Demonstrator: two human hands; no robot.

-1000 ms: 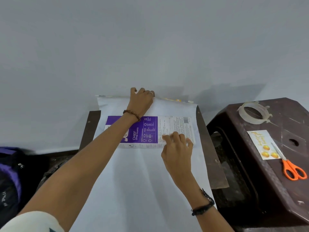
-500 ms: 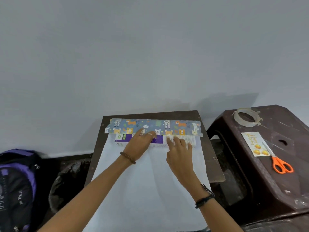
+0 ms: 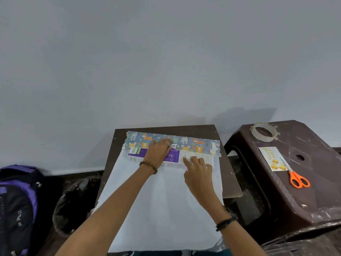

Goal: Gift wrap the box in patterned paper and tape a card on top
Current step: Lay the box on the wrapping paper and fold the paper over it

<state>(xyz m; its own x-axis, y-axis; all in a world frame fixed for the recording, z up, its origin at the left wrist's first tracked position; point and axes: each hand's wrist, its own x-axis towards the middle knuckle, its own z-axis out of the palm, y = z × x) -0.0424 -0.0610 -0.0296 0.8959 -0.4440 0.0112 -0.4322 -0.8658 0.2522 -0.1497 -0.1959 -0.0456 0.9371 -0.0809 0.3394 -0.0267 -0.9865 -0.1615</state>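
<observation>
Both flat hands, left hand (image 3: 159, 152) and right hand (image 3: 198, 168), are pressing the first paper (image 3: 175, 143) flap onto the box (image 3: 173, 157); taping and card (image 3: 274, 158) are waiting.

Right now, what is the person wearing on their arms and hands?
Both forearms are bare, no sleeves in view. The left hand has a silver-coloured ring on one finger and a brown beaded bracelet at the wrist. The right hand shows no ring; its wrist carries a dark band.
</observation>
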